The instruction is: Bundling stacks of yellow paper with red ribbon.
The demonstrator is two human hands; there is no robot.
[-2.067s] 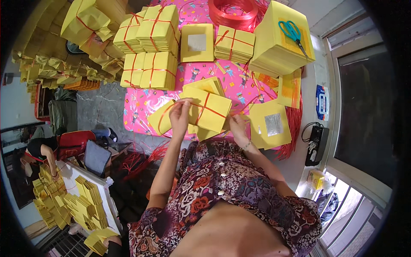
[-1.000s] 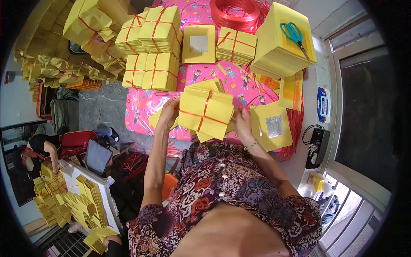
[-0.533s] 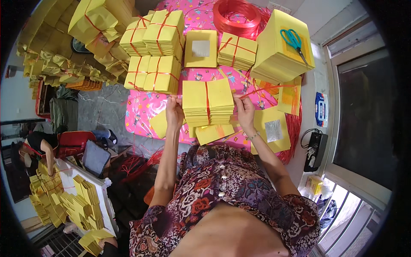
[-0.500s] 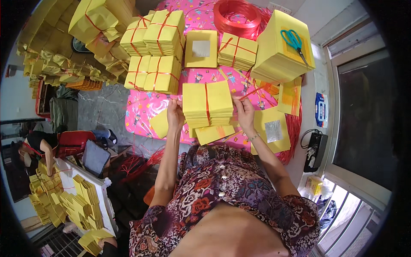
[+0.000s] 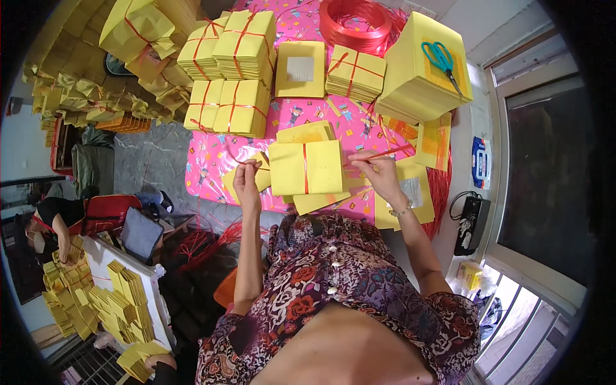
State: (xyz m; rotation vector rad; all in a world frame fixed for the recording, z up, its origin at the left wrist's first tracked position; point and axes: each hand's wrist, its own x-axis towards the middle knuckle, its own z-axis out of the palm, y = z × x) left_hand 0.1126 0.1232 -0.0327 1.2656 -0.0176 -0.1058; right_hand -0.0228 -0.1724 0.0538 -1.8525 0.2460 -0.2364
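Note:
In front of me is a stack of yellow paper sheets (image 5: 289, 170), with one red plastic strip (image 5: 305, 167) running down its middle. My left hand (image 5: 248, 186) is beside the stack's left edge, its fingers pinched on a thin red strip end. Off the right edge, my right hand (image 5: 378, 174) pinches another length of red strip, which trails up and to the right. Loose yellow sheets (image 5: 307, 133) show behind the stack, and others lie partly under its near side. Whether the two strip ends join beneath the stack is hidden.
Tied yellow bundles (image 5: 242, 108) stand at the back left of the pink-covered table (image 5: 212, 163). Teal scissors (image 5: 440, 59) lie on a tall yellow stack (image 5: 410, 77) at the right, near a red strip coil (image 5: 355, 29). Another person (image 5: 61, 221) handles yellow papers at the lower left.
The stack has turned flatter, showing more of its top and less of its layered side. My hands have moved apart from its edges, the left one lower and outward.

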